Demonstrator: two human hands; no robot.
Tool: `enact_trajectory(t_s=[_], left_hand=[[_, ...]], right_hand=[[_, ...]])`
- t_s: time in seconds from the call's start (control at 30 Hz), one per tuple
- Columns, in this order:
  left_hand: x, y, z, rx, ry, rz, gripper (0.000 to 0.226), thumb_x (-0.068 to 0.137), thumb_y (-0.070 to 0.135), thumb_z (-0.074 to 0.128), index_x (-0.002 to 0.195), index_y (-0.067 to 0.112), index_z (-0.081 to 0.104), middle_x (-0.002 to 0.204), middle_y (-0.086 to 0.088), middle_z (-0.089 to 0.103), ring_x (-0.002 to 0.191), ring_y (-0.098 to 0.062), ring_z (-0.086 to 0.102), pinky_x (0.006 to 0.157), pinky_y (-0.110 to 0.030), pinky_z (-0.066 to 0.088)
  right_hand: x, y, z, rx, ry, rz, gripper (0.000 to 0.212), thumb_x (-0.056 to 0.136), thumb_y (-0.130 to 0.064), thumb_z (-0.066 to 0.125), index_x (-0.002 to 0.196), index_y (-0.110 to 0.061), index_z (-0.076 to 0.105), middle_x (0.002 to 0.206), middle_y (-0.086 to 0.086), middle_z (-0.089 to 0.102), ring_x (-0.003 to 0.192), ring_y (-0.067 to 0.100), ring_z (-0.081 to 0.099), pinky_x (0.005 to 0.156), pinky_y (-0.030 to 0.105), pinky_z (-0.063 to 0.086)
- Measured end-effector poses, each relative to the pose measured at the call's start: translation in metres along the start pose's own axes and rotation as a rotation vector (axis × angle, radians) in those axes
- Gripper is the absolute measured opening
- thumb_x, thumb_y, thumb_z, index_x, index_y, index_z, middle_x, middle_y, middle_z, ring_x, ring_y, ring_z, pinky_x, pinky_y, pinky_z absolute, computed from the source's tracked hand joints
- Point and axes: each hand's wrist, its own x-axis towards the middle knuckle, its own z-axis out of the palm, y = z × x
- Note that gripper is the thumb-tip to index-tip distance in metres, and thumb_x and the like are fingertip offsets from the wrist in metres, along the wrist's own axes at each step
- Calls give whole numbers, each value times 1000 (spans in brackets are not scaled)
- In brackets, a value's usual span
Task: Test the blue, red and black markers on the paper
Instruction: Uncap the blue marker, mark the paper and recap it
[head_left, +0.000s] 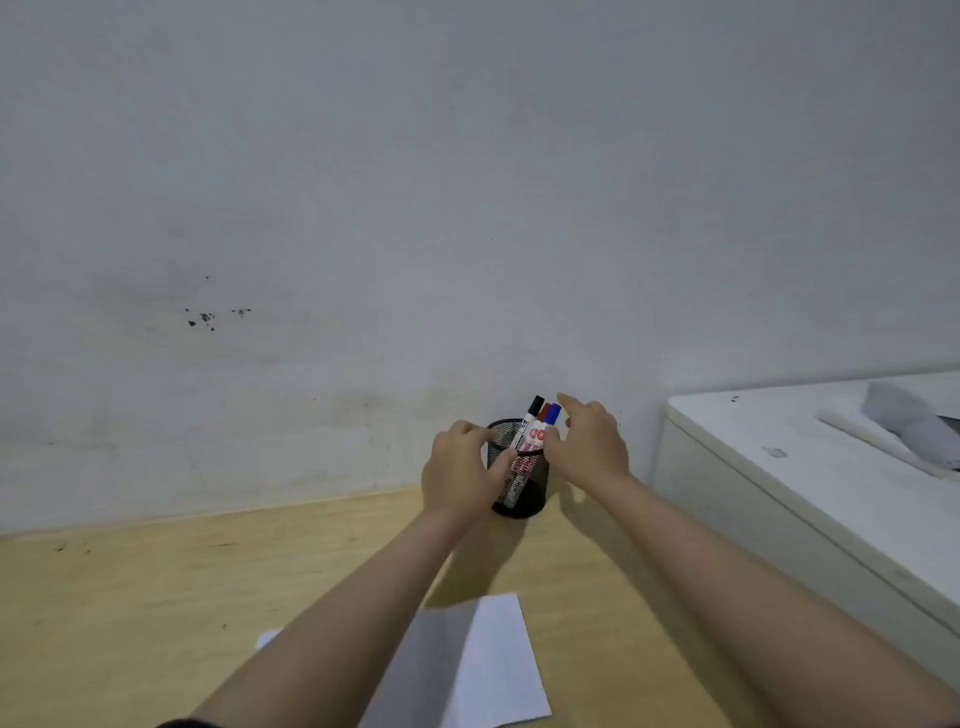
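Note:
A black mesh pen holder (524, 496) stands on the wooden desk near the wall. Three markers lean in it: black-capped (535, 404), red-capped (544, 412) and blue-capped (554, 413). My left hand (460, 475) grips the holder's left side, thumb across its front and fingers at the rim. My right hand (589, 447) hovers just right of the markers with fingers apart, index finger above the blue cap and thumb beside its barrel; I cannot tell if it touches. A white sheet of paper (493, 665) lies on the desk close to me, partly under my left forearm.
The wooden desk (156, 597) meets a grey-white wall right behind the holder. A white cabinet (779, 467), higher than the desk, stands at the right with pale crumpled material (906, 421) on top.

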Motion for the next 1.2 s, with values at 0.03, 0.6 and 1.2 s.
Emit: enact_trajectory(t_s=[0.03, 0.6, 1.2], left_hand=[[2, -3, 3, -7, 6, -7, 38, 82, 41, 61, 109, 15, 66, 111, 0, 62, 109, -21, 51, 80, -38, 51], [7, 11, -4, -108, -49, -82, 21, 84, 27, 56, 98, 14, 64, 102, -7, 65, 94, -25, 62, 82, -43, 53], [-141, 35, -143, -728, 67, -181, 19, 73, -1, 73, 88, 1, 61, 68, -7, 64, 58, -9, 65, 62, -23, 54]], right_hand=[[2, 0, 2, -3, 7, 5, 49, 86, -26, 53, 134, -17, 47, 114, 16, 56, 108, 32, 52, 85, 47, 51], [-16, -32, -29, 441, 273, -301, 14, 80, -6, 66, 92, -11, 69, 86, 2, 62, 69, 17, 66, 69, 37, 57], [-210, -71, -52, 777, 141, -275, 18, 79, -15, 72, 96, -19, 72, 88, -5, 70, 82, 4, 66, 71, 14, 50]])
